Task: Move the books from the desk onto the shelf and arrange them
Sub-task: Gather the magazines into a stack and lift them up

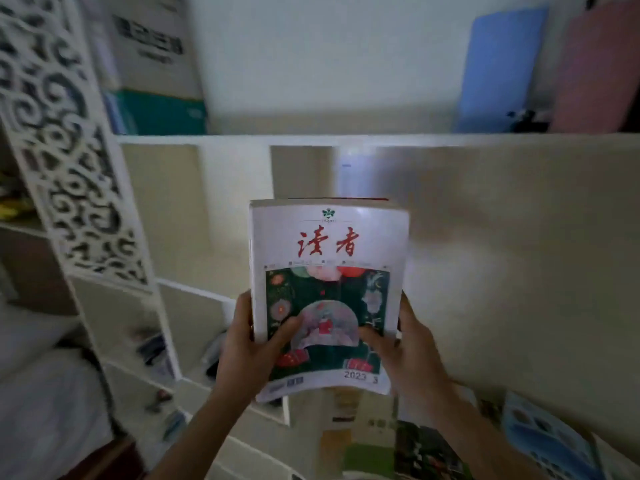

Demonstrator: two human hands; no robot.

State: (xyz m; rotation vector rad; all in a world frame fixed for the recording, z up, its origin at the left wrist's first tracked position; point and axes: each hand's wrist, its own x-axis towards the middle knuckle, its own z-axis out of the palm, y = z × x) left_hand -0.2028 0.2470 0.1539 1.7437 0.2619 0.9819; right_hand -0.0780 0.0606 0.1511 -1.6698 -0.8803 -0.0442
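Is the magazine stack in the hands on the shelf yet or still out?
Out. The magazine stack is in the air before the shelf, left hand and right hand holding its lower edges.

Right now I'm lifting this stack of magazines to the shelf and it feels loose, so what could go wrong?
1. Both hands, left and right, grip only the lower end of the stack, so the unsupported top could flop or fan open.
2. A red-edged magazine behind the front one could slide out if the stack tips.
3. The shelf edge sits above the stack and could catch its top.
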